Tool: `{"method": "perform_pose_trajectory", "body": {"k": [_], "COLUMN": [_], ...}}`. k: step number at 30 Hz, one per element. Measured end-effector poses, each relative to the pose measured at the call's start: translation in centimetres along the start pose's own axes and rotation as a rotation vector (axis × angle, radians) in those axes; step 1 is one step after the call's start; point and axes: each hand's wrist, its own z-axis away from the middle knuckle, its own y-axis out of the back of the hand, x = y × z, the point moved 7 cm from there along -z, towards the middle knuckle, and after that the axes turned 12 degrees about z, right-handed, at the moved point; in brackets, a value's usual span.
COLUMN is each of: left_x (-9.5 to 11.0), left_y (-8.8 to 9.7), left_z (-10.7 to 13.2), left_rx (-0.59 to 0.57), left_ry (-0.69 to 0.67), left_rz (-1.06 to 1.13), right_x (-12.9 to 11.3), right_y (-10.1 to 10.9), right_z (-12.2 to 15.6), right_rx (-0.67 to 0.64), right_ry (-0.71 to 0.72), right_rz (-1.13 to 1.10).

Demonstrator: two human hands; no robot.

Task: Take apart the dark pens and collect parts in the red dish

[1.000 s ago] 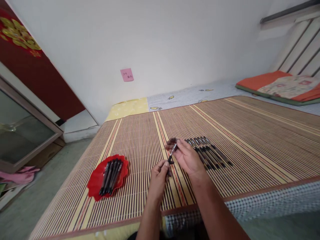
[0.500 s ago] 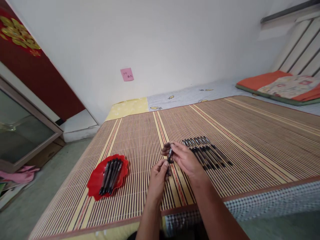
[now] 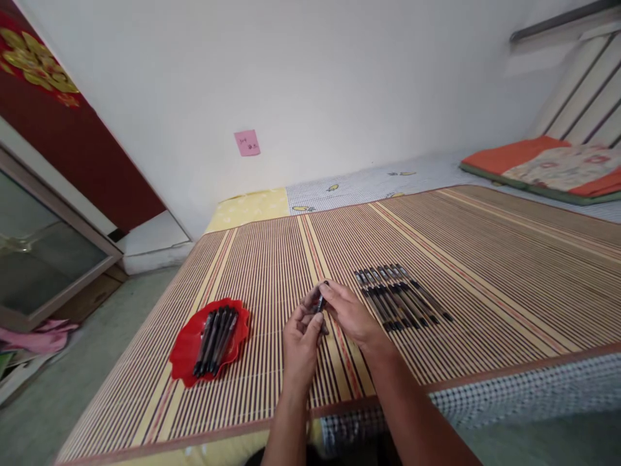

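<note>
Between my two hands, above the striped mat [image 3: 272, 278], is a dark pen [image 3: 321, 301], partly covered by the fingers. My left hand [image 3: 301, 335] is closed around its lower part, thumb on top. The fingers of my right hand [image 3: 345, 313] pinch its upper end. To the right of my hands a row of several black pens [image 3: 400, 298] lies side by side, caps toward the wall. At the left stands a red scalloped plate [image 3: 182, 349] with several more black pens [image 3: 216, 340] lying in a bunch on it.
The mat covers a bed whose yellow and checked sheets [image 3: 250, 208] show along the white wall. A pink note [image 3: 247, 143] is stuck on the wall. A folded orange quilt [image 3: 514, 157] lies at the far right. A glass-panelled door [image 3: 43, 246] stands at the left.
My hands have come closer together and shifted slightly left, the right hand now gripping the pen's upper end. The row of pens and the red plate have stayed put.
</note>
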Motion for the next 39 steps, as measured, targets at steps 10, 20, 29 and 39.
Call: {"method": "perform_pose_trajectory", "body": {"k": [10, 20, 29, 39], "left_x": [0.1, 2.7, 13.2, 13.1], "left_y": [-0.3, 3.4, 13.4, 17.4], "left_z": [0.4, -0.9, 0.9, 1.0], "left_rx": [0.007, 0.101, 0.728, 0.847], "left_ry": [0.105, -0.074, -0.433, -0.216], "left_rz": [0.14, -0.404, -1.249, -1.497], "right_x": [0.3, 4.7, 5.3, 6.1], "right_y": [-0.9, 1.0, 0.5, -0.2], "right_z": [0.2, -0.1, 0.6, 0.8], "right_rx": [-0.018, 0.151, 0.035, -0.034], "right_ry": [-0.048, -0.24, -0.313, -0.293], "right_rz": [-0.014, 0.187, 0.538, 0.596]}}
